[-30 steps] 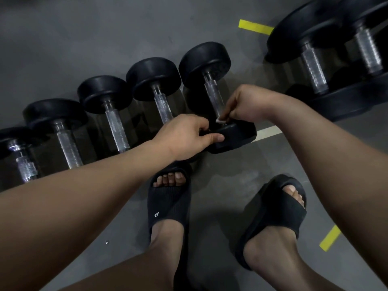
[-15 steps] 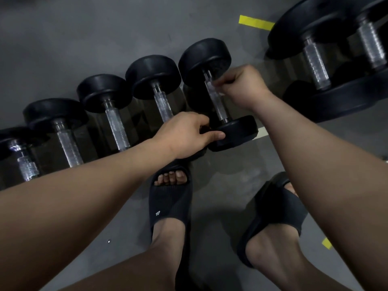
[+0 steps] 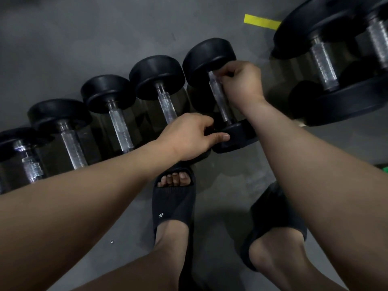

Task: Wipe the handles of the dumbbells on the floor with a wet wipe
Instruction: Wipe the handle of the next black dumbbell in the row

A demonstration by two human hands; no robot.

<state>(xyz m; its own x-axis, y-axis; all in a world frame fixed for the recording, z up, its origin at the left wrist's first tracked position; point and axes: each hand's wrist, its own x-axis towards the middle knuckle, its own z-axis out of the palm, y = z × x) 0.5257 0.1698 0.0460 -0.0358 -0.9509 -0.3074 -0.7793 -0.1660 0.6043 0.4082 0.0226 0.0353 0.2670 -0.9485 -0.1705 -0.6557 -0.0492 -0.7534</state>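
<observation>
**Wipe in contact at far end of the handle, rightmost small dumbbell**

Location: grey floor, head view looking down. A row of black round-headed dumbbells lies side by side, handles running away from the person. The dumbbell under work is the rightmost of this row.

Right hand: fingers curled tight at the far end of the knurled handle, just below the far head. A pale scrap of wet wipe shows at the fingertips, pinched against the metal; the rest of it is hidden inside the fist.

Left hand: grips the dumbbell's near head, thumb laid along its rim, fingers curled over the top edge.

Surroundings: four neighbouring dumbbells to the left, none of them touched. Larger dumbbells at upper right, a strip of yellow tape beside them. Both feet in black slides stand near the row, the left one just short of the held head.
</observation>
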